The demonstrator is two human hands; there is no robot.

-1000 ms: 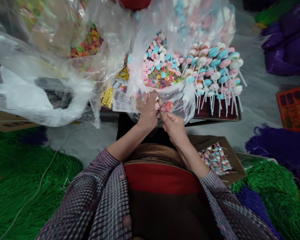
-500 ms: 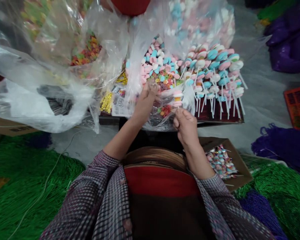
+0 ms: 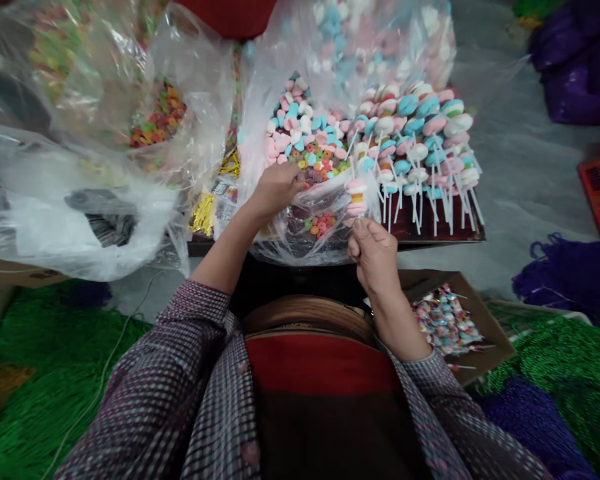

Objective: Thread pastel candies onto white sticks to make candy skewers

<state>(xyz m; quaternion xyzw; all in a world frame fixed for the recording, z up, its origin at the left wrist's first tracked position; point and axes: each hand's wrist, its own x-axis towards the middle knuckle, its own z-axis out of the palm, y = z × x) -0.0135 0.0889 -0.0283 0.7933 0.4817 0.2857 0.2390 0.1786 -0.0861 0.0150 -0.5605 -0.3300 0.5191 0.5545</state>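
My right hand (image 3: 375, 250) is closed around the lower end of a marshmallow skewer (image 3: 356, 198), held upright with pink pieces and a yellow-orange ring stacked on it. The stick inside the fist is mostly hidden. My left hand (image 3: 279, 190) reaches palm down to the gummy rings (image 3: 325, 160), its fingers bent together at the pile's edge; whatever lies between the fingertips is hidden. Behind the rings are loose pink, blue and white marshmallows (image 3: 293, 123) on clear plastic. A smaller group of gummy rings (image 3: 321, 225) sits between my hands.
Finished marshmallow skewers (image 3: 420, 143) with white sticks are piled at the table's right. Gold twist ties (image 3: 203, 215) lie left of my left hand, near large plastic bags (image 3: 105, 87). A cardboard box (image 3: 485, 327) of wrapped sweets stands below right. Green strands (image 3: 45, 373) cover the floor.
The view has shifted a little, moving the table's contents left. My left hand has drawn slightly left, its fingers bent at the ring pile's edge. My right hand still holds the skewer.
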